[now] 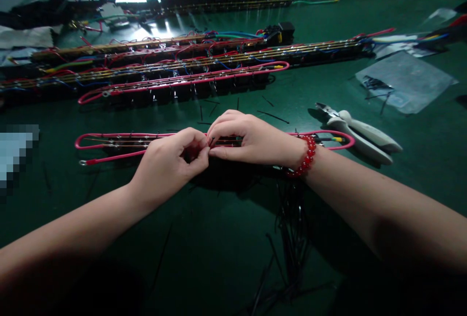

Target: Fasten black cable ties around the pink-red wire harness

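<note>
One wired bar (pixel 120 140), with a pink-red cable (pixel 116 156) looped along it, is laid crosswise beneath both hands on the green tabletop (pixel 328 85). At its middle, what looks like a thin black cable tie (pixel 212 141) is shown only as a short dark end, right at the meeting fingertips and directly over the bar. The thumb and forefinger of the left hand (pixel 171 158) are pressed together, and the tie seems to be pinched there; those of the right hand (pixel 248 136) are curled in from the other side, though whether it is gripped by them too cannot be told. So slim a strip is probably met from both sides for finer control. A red bead bracelet (pixel 308 155) is worn on the right wrist. Beside the bar's right end, white-handled side cutters (pixel 365 133) are laid, presumably for easy reach. On its near side, loose black strips (pixel 295 238) are heaped, perhaps kept handy likewise. Beyond its far side, a similar looped bar (pixel 189 80) is seen, and farther right, a clear plastic bag (pixel 419 78).
</note>
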Available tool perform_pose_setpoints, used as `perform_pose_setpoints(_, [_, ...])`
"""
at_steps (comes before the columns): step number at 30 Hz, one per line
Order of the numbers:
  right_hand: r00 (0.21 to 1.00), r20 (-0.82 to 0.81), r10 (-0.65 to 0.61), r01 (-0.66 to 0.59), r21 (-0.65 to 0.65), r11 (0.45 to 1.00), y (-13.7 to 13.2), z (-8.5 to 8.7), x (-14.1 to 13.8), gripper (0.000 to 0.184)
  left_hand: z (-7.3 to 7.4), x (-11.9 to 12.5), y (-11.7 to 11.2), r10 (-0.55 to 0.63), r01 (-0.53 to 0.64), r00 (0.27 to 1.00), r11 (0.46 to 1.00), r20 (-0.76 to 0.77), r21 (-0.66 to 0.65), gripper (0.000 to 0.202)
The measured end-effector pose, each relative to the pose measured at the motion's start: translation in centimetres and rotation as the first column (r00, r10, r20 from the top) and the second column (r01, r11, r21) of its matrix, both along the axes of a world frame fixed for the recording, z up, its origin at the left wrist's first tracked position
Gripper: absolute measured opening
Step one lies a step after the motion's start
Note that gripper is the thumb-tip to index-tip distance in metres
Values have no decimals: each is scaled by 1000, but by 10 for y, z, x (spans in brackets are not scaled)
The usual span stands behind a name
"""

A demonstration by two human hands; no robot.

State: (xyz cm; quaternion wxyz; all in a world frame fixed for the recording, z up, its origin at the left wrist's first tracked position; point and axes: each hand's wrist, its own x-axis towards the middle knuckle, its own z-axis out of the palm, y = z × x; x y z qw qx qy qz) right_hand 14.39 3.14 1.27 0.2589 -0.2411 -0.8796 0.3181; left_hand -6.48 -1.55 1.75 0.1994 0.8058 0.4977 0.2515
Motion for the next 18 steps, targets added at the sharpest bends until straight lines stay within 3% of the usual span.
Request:
perform_pose_setpoints(4, [1000, -13, -26, 26, -37, 999, 0, 3, 1, 12, 0, -1, 1, -7, 7, 1000, 1000, -17, 1, 14])
perform_pose_setpoints(10, [993, -108, -50, 22, -238, 971, -1, 6, 4, 11, -1, -1, 2, -43, 43, 999, 999, -20, 9, 11])
perform_pose_setpoints(18, [990, -120, -78, 40, -290, 956, -1, 7, 3, 10, 6, -6, 6, -113, 120, 985, 992, -133, 49, 11])
